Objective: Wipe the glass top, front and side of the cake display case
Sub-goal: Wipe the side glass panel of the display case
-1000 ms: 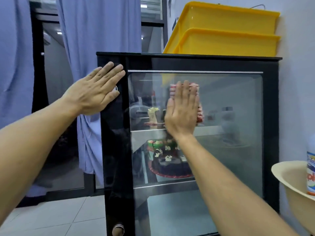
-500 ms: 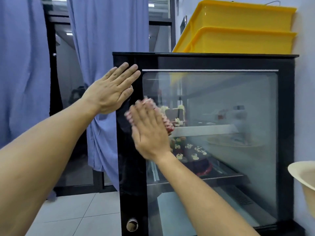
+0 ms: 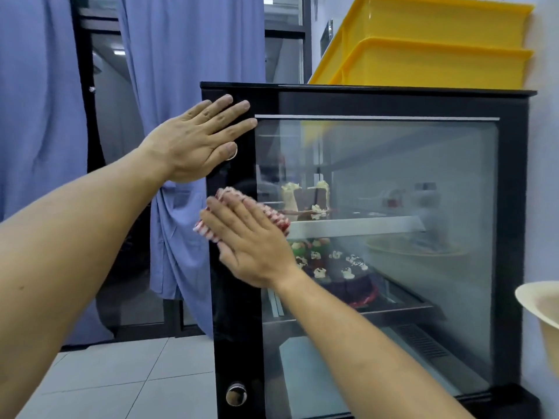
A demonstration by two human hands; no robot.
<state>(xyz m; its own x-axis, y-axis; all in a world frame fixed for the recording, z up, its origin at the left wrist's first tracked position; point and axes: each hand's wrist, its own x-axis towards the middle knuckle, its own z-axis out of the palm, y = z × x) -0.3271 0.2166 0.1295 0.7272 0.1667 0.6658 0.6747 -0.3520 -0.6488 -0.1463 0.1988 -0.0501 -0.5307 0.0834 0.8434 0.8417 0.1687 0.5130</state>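
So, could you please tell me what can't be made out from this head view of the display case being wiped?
- Cloth: mostly covered by the right hand; only red-and-white edges show.
- Case top: seen edge-on, with yellow crates stacked on it; its surface is hidden.
- Right interior of the case: washed out by glare on the front glass.
- Cream bowl: cut off by the right edge.
- Left hand: its palm side faces away.

Crates [image 3: 429, 46] on display case [image 3: 514, 207]; cake [image 3: 338, 276] inside; curtain [image 3: 187, 55] left; bowl [image 3: 541, 316] right.
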